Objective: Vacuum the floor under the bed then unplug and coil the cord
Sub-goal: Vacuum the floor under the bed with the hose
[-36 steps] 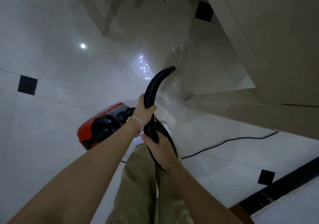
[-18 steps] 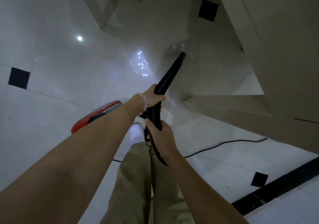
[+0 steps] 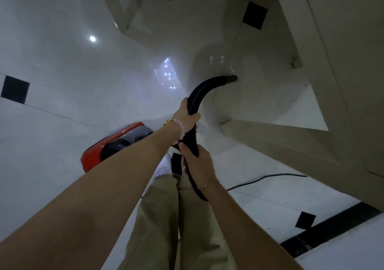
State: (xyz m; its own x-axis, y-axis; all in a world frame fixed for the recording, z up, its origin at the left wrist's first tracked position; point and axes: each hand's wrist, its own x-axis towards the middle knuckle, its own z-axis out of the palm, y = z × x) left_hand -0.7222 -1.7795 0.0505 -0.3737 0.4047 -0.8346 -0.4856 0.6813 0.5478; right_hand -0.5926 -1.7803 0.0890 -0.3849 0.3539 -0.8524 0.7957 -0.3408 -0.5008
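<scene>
A black ribbed vacuum hose arches up from my hands and curves right, its nozzle tip down at the white tiled floor beside the beige bed frame. My left hand grips the hose higher up; my right hand grips it just below. The red and grey vacuum body sits on the floor behind my left forearm. A thin black power cord runs across the tiles to the right, under the bed frame.
Small white scraps lie on the floor just beyond the nozzle. Beige furniture legs stand at the top. Black inset tiles and a dark floor strip mark the glossy floor. My khaki trousers and a white shoe are below.
The hose, stretched nearly straight half a second ago, is bent into an arch again and its nozzle has swung right and nearer. Both hands keep their grip.
</scene>
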